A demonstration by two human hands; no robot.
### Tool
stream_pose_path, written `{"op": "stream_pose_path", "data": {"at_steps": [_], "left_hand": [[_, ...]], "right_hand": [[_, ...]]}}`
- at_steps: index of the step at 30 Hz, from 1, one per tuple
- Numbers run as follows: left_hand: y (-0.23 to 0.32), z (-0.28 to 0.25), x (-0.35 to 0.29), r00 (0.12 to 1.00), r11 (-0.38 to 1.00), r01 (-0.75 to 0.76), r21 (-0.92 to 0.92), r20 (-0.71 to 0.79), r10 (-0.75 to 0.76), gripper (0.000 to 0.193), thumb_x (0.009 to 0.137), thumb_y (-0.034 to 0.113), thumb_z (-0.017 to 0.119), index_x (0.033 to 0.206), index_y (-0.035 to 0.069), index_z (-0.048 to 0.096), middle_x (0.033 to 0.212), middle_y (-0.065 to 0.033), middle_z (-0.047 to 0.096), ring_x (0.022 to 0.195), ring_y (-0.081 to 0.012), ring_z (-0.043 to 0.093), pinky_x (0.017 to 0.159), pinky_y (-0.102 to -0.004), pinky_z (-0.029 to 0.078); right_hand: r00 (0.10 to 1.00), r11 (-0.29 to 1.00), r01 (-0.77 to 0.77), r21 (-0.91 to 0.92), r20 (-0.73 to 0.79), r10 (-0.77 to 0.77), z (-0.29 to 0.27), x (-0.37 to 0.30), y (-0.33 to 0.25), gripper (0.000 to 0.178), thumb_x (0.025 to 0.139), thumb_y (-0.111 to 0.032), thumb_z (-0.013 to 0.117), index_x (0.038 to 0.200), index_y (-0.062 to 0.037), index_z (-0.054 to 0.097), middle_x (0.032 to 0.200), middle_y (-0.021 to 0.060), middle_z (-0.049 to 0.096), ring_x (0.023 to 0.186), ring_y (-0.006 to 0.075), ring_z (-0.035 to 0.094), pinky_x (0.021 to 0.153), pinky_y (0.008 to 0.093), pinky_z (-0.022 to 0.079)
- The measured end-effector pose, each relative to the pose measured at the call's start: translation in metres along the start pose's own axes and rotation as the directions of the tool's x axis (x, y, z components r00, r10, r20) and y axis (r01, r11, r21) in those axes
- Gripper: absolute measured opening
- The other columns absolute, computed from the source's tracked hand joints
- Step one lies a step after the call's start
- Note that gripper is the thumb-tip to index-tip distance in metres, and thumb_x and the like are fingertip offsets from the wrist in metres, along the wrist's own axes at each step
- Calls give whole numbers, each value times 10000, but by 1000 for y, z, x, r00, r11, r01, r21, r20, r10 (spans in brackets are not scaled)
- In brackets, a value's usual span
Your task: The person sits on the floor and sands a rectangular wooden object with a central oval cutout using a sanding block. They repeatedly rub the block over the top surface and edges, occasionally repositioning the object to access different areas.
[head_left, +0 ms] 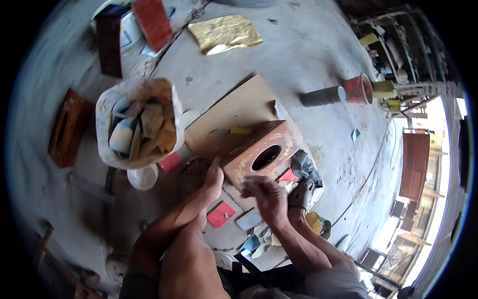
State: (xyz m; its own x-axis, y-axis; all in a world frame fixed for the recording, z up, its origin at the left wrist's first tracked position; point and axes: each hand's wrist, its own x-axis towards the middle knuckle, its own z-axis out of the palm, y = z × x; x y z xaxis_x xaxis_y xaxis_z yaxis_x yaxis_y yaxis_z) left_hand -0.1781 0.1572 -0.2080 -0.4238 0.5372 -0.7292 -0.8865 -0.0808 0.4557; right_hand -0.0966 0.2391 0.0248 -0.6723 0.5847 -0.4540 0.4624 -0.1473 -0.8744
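A pinkish-brown wooden tissue box (284,158) with an oval hole in its face stands tilted on a sheet of cardboard (249,102). Pale speckled patches mark its surface. My left hand (214,180) grips the box at its left end, its fingers partly hidden. Over the box's near edge, my right hand (269,197) is curled closed and slightly blurred; whatever its fingers hold is not visible. Close by on the floor lie a red square sheet (220,214) and a grey block (249,219).
A whitish tub (104,129) of sponges and blocks stands left, beside a white cup (143,178) and a brown tissue box (69,127). Gold wrapping (226,34) lies far off. A grey cylinder (323,96) and red bucket (357,89) are at right. Scraps surround my sandalled foot (301,195).
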Motion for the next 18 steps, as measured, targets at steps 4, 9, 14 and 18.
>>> {"op": "stream_pose_path", "data": {"at_steps": [4, 9, 14, 18], "left_hand": [[21, 11, -21, 990, 810, -51, 584, -74, 116, 648, 1128, 501, 368, 1133, -62, 689, 1009, -196, 708, 955, -240, 633, 889, -409, 495], [63, 9, -56, 983, 634, -110, 765, -9, 181, 575, 1113, 456, 425, 1068, -46, 700, 922, -229, 727, 847, -366, 694, 801, -476, 526], [77, 12, -67, 801, 304, -365, 880, 131, 584, 321, 1064, 308, 596, 1148, 16, 699, 996, -208, 732, 912, -384, 728, 837, -418, 566], [78, 7, -54, 586, 163, -580, 798, 270, 764, 199, 985, 33, 618, 1176, -9, 657, 1080, -219, 708, 1018, -407, 687, 900, -467, 551]], "right_hand": [[986, 958, -86, -275, -164, 41, -20, -1, 15, 188, 1030, -60, 655, 1181, 14, 739, 931, 98, 787, 810, 176, 778, 763, 288, 607], [983, 853, 117, -508, -65, -174, -21, 9, 28, 179, 997, -30, 677, 1154, 19, 749, 941, 128, 797, 817, 174, 791, 720, 283, 609], [987, 858, 144, -492, 15, -157, -26, 19, 20, 149, 977, -30, 693, 1111, 13, 740, 880, 153, 780, 779, 191, 787, 681, 296, 598], [996, 928, 93, -360, 47, -82, -33, 51, 15, 191, 987, -81, 684, 1127, 30, 751, 861, 127, 785, 785, 161, 780, 716, 299, 595]]}}
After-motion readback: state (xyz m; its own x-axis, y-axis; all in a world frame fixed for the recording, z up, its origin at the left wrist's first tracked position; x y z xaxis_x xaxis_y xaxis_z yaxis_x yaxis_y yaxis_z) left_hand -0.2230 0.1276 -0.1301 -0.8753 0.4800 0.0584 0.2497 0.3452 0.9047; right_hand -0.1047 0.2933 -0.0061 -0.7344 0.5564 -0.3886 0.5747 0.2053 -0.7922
